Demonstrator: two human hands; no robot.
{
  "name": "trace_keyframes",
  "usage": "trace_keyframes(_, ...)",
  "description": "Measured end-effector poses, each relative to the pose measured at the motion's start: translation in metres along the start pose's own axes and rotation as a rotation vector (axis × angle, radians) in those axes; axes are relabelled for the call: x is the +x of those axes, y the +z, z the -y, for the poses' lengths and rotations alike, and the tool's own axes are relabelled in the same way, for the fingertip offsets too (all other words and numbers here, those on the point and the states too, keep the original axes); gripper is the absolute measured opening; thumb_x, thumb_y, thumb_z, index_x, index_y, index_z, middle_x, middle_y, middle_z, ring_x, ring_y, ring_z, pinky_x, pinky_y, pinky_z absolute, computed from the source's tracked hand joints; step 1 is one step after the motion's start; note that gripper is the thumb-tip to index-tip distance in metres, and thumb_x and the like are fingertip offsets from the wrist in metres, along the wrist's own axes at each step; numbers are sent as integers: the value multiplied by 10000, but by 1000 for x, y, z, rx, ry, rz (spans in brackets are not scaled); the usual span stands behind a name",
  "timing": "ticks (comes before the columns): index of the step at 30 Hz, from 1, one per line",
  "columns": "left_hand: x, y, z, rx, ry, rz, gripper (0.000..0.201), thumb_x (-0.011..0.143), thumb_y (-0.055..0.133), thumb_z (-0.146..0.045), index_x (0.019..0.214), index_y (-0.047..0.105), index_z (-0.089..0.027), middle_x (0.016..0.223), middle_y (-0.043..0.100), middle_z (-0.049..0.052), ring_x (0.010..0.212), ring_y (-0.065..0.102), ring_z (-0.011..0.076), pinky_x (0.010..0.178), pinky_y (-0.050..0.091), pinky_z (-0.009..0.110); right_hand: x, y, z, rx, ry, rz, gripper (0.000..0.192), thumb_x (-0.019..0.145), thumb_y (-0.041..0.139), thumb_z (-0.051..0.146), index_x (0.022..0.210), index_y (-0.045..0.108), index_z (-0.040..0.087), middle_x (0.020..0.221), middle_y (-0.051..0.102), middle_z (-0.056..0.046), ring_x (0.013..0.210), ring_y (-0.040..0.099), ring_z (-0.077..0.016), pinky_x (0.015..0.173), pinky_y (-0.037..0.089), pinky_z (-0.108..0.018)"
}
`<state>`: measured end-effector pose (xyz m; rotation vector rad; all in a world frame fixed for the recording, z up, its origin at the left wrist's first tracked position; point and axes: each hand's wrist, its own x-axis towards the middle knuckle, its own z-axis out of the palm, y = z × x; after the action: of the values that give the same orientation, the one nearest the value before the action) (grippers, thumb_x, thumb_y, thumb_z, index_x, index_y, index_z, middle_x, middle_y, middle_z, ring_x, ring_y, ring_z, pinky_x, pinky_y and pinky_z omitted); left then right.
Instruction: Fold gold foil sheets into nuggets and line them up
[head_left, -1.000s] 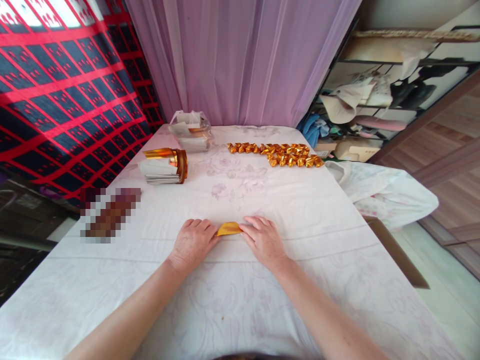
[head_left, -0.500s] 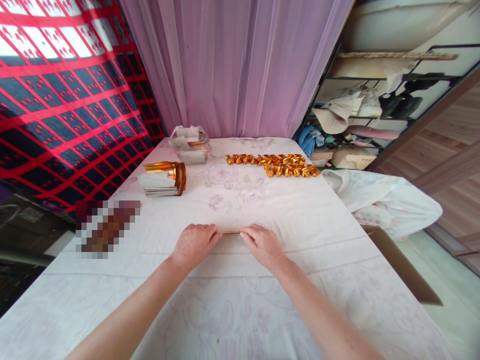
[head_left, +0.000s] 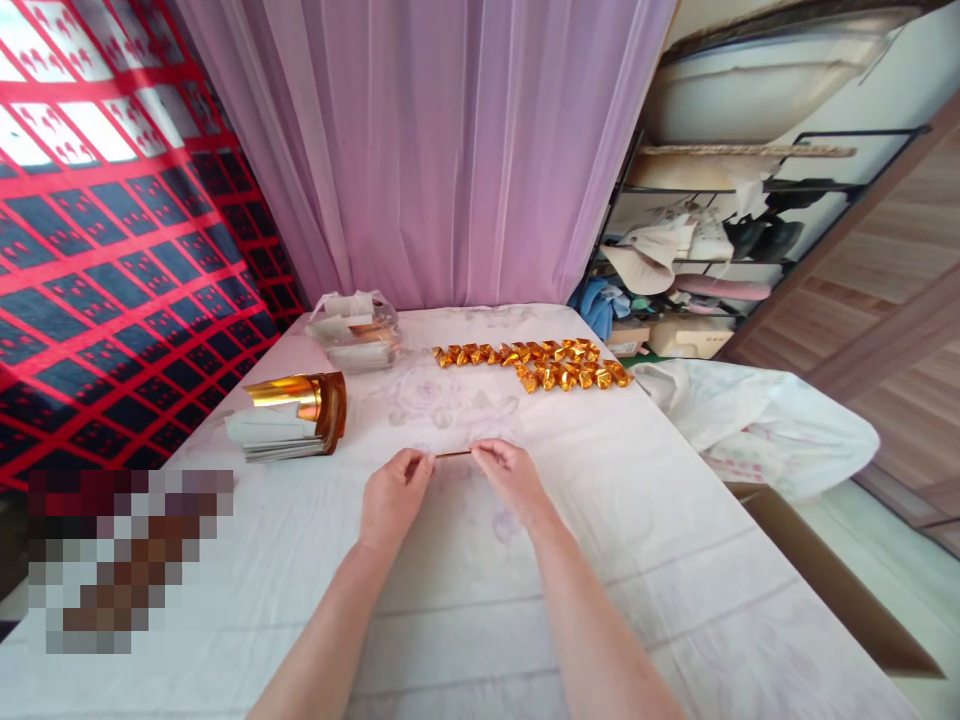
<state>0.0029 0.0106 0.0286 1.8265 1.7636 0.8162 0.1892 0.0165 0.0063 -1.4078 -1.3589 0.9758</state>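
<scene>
Between my two hands stretches a thin strip of gold foil paper, seen nearly edge-on. My left hand pinches its left end, and my right hand pinches the other. Beyond them, folded gold foil pieces lie in two rows on the cloth-covered table. To the left of my left hand is a curved stack of gold-and-white foil sheets. Behind that stack sits a clear plastic bag with more sheets in it.
A blurred-out patch covers something at the table's left edge. A purple curtain hangs at the far end. On the right stand a loaded shelf rack, a white plastic bag and a cardboard box.
The view has shifted, so the table items sit lower and further left. My hands have drawn closer to the rows, with fingertips now pinching the strip's ends.
</scene>
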Motion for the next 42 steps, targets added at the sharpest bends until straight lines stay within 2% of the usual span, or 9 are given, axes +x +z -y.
trace_keyframes(3, 1, 10, 6, -83, -27, -14, 334, 871, 450, -502, 850, 639, -227, 738, 726, 7, 645, 659, 164, 607, 462, 251, 0, 3, -8, 34, 15, -28, 358, 808, 535, 470, 933, 728, 196, 727, 686, -32, 652, 600, -167, 576, 479, -262)
trace_keyframes(7, -2, 13, 9, -146, -50, -15, 373, 851, 447, -548, 834, 639, -228, 672, 690, -2, 598, 638, 162, 578, 469, 250, -4, 2, -9, 77, -9, -35, 333, 809, 567, 464, 938, 728, 203, 699, 659, -17, 590, 557, -147, 539, 442, -254)
trace_keyframes(14, -4, 12, 8, -220, -48, -32, 331, 838, 493, -516, 825, 653, -228, 682, 703, -6, 601, 646, 152, 584, 475, 239, -7, 1, -4, 54, -57, -66, 284, 810, 586, 412, 934, 729, 200, 802, 717, -37, 661, 614, -154, 615, 494, -266)
trace_keyframes(20, -5, 12, 9, -182, -50, -45, 316, 848, 496, -504, 813, 657, -234, 651, 701, -17, 584, 655, 153, 570, 475, 236, -8, 1, -4, 60, -56, -67, 293, 803, 597, 400, 965, 735, 198, 871, 733, -54, 698, 638, -160, 611, 506, -261)
trace_keyframes(25, -6, 13, 11, -181, -39, -38, 306, 858, 503, -499, 825, 656, -236, 681, 715, -15, 603, 666, 152, 580, 487, 236, -9, 1, -4, 58, -39, -53, 291, 796, 593, 359, 990, 742, 202, 810, 712, -32, 600, 588, -127, 539, 479, -235)
trace_keyframes(31, -7, 16, 13, -164, -36, -70, 275, 847, 541, -482, 907, 668, -246, 672, 703, -29, 577, 646, 147, 570, 493, 236, -8, 3, -3, 67, -106, -102, 249, 777, 579, 280, 929, 767, 217, 872, 736, -53, 763, 659, -167, 609, 519, -246)
trace_keyframes(37, -7, 16, 10, -155, -39, -82, 252, 805, 583, -462, 902, 676, -249, 680, 704, -34, 579, 644, 144, 576, 504, 234, -8, 6, -7, 33, -119, -157, 248, 758, 578, 264, 898, 779, 225, 862, 750, -49, 735, 671, -169, 599, 526, -255)
trace_keyframes(42, -8, 16, 8, -138, -45, -84, 259, 799, 589, -467, 898, 681, -246, 637, 671, -40, 563, 628, 140, 579, 499, 231, -9, 9, -9, 19, -76, -190, 274, 747, 577, 265, 936, 772, 223, 898, 764, -43, 728, 676, -168, 621, 540, -263)
